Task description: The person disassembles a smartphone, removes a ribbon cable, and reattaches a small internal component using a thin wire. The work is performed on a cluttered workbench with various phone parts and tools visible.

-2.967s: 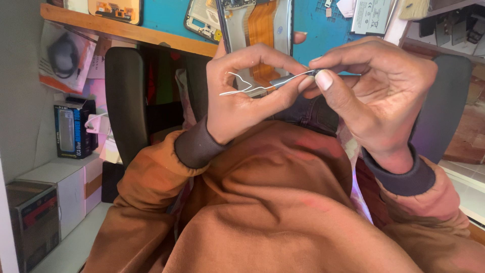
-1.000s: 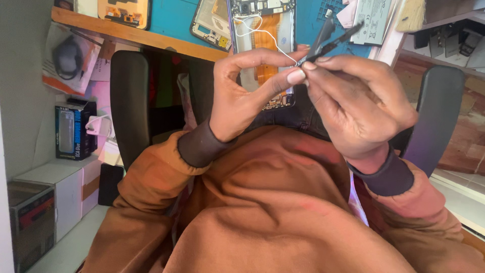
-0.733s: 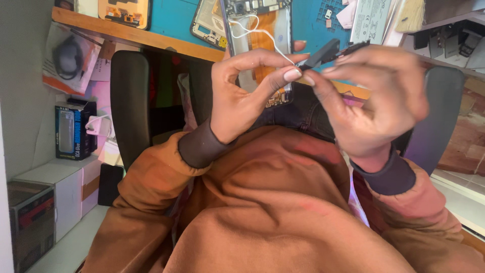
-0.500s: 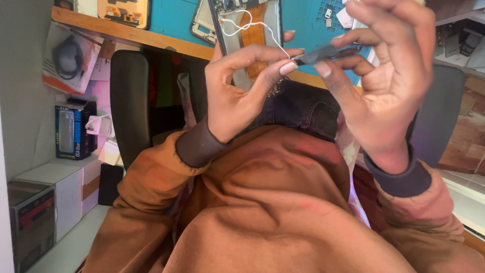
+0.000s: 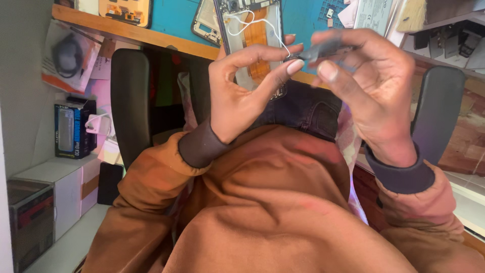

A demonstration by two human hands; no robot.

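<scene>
My left hand [image 5: 242, 91] pinches the end of a thin white wire [image 5: 262, 25] between thumb and forefinger. The wire loops up across an opened phone [image 5: 250, 30] that lies on the blue work mat [image 5: 177, 20]. My right hand [image 5: 374, 86] grips dark tweezers [image 5: 323, 49], blurred by motion, with their tips at the left fingertips where the wire is held. Both hands hover above my lap, in front of the bench edge. Brown sleeves with dark cuffs cover both wrists.
A wooden bench edge [image 5: 126, 33] runs across the top, with another opened phone [image 5: 126, 7] and small parts on the mat. Black chair armrests [image 5: 129, 101] stand at left and right. Boxes [image 5: 73, 129] and white cartons [image 5: 60, 187] sit on the left.
My right hand has dropped and tilted, bringing the tweezers level to the left fingertips. The wire has gone from stretched between both hands to looping upward over the phone.
</scene>
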